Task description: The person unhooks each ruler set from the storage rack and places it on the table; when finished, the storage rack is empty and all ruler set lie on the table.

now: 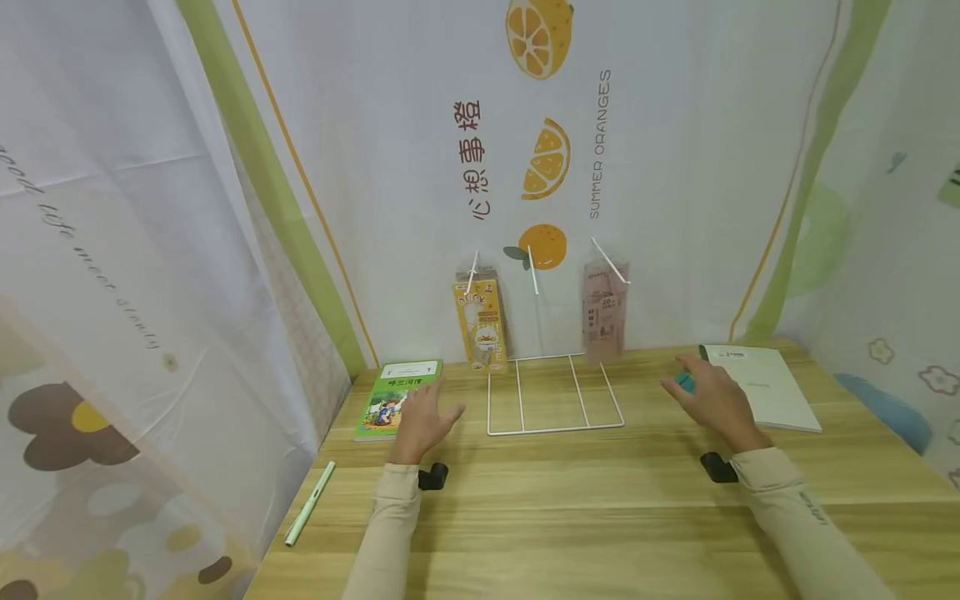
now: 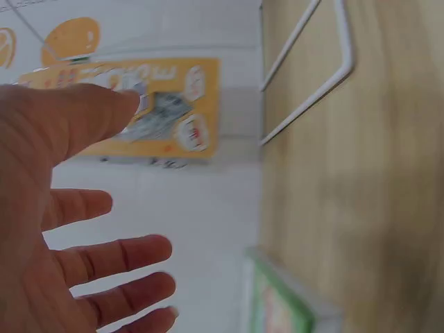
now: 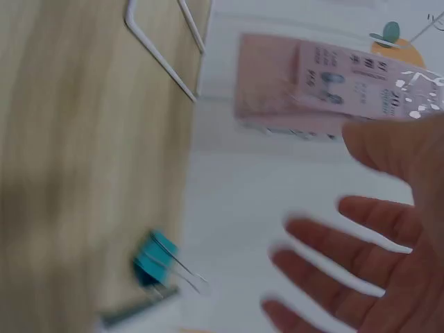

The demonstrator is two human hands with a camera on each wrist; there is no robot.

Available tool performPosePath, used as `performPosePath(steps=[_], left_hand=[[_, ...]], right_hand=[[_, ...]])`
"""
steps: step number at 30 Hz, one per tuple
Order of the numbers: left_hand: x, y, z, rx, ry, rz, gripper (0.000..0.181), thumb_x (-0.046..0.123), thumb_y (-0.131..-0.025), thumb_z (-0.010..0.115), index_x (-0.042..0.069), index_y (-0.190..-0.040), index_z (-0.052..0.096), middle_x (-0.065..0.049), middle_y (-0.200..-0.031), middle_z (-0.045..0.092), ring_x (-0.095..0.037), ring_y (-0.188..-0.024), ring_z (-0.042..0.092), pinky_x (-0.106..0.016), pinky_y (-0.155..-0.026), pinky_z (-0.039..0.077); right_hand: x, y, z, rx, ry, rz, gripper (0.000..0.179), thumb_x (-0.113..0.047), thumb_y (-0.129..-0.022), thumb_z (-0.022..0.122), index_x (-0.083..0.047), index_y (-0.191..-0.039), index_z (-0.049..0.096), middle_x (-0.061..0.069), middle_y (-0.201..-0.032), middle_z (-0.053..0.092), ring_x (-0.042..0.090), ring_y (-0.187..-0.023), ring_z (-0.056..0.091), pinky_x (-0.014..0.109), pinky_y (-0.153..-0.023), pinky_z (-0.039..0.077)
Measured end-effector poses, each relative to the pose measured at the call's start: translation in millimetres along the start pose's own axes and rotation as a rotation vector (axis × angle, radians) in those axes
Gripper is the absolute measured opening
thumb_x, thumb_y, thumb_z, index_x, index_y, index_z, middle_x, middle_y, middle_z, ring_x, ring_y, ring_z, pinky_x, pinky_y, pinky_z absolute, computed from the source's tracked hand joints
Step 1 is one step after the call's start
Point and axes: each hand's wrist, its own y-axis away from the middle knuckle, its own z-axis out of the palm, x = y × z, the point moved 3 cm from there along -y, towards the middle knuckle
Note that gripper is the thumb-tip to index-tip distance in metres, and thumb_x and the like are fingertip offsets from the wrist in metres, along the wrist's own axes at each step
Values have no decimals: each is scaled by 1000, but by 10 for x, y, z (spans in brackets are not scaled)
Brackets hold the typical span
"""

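Left fingers (image 2: 118, 257) spread near green book (image 1: 388, 402) | right fingers (image 3: 350, 252) near teal clip (image 3: 154, 259)

Left hand (image 1: 423, 425) left of the rack (image 1: 555, 430), right hand (image 1: 716, 404) to its right — both with fingers (image 2: 118, 257) spread, sleeved forearms (image 1: 386, 533) stretched forward.

Rack (image 1: 555, 430) stands between book (image 1: 387, 404) and notebook (image 1: 776, 392) — pen (image 1: 310, 504) (leftmost) before the book.
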Motion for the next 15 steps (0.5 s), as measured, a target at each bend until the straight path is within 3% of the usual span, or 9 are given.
performPosePath(steps=[2, 4, 8, 12, 15], left_hand=[[12, 8, 148, -45, 47, 10, 57, 29, -93, 71, -8, -133, 56, -24, -104, 66, -37, -92, 61, -51, -80, 51], [25, 7, 290, -94, 88, 11, 52, 25, -93, 71, -10, -129, 59, -18, -87, 66, -28, -76, 61, -45, -73, 54], [54, -7, 526, -201, 183, -48, 50, 22, -94, 69, -7, -133, 58, -7, -68, 57, -16, -58, 48, -40, -69, 53], [90, -39, 692, -264, 254, -83, 53, 25, -94, 70, -5, -136, 57, -12, -82, 65, -17, -66, 52, -46, -79, 55], [112, -63, 786, -275, 285, -85, 55, 26, -92, 73, -5, -135, 58, -17, -93, 69, -23, -78, 61, -49, -87, 55]], right_hand=[[0, -1, 87, 19, -60, 8, 43, -27, -102, 59, 7, -127, 61, 28, -111, 69, 44, -90, 67, 54, -68, 56], [-9, -19, 170, 47, -95, -2, 31, -19, -101, 60, 7, -115, 68, 24, -100, 73, 38, -84, 70, 50, -68, 57], [-49, -101, 316, 120, -119, -52, 19, -10, -96, 65, 6, -100, 73, 17, -86, 74, 29, -73, 68, 44, -64, 55], [-69, -209, 436, 125, -164, -49, 18, -11, -96, 65, 5, -97, 74, 15, -83, 74, 26, -70, 67, 38, -61, 53], [-54, -295, 499, 107, -229, -6, 22, -13, -98, 63, 6, -102, 73, 19, -89, 74, 30, -76, 69, 40, -65, 55]])
